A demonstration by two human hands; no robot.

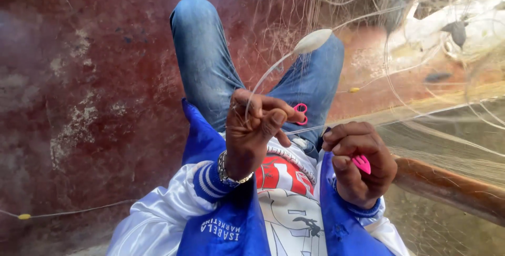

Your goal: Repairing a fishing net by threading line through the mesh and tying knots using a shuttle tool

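My left hand [253, 127] is raised over my lap, its fingers pinched on a thin pale net line [263, 79] that runs up to a white oval float [313, 40]. A small pink loop-shaped handle [301, 112] shows just past its fingertips; whether the hand holds it I cannot tell. My right hand [362, 167] is lower and to the right, closed around a small pink plastic tool [362, 163] with a forked end, and it also touches strands of the fine fishing net [442, 129]. My knees in blue jeans [205, 61] lie beyond both hands.
Fine translucent netting with small floats spreads over the right side and top. A brown wooden rail [452, 188] runs under it at right. The worn red painted surface [94, 77] fills the left; a thin line with a yellow bead [23, 216] crosses its lower part.
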